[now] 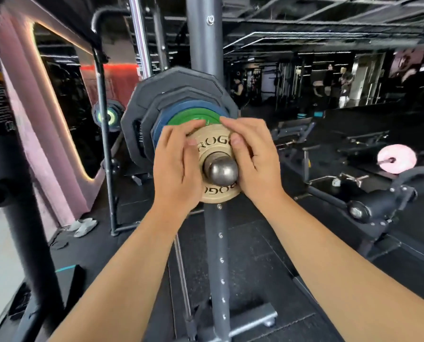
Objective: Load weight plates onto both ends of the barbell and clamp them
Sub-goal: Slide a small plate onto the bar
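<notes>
Surroundings: grey steel rack upright (203,45), perforated, rising close behind the plate stack. Black padded bench (378,201) to the right. Pale pink round plate (400,157) farther right. White shoes (82,227) on the black speckled rubber floor (255,255) at left.

Task item: small gold metal disc plate (213,144), raised lettering, threaded on the smooth grey steel barbell sleeve (222,169), whose domed end protrudes through its hole.

Behind it: green round plate (186,118), blue round plate (178,107), black many-sided rubber plates (161,87).

Left hand (176,166) and right hand (252,156) grip the gold plate's opposite edges, fingers curled over the rim and thumbs on its face.
</notes>
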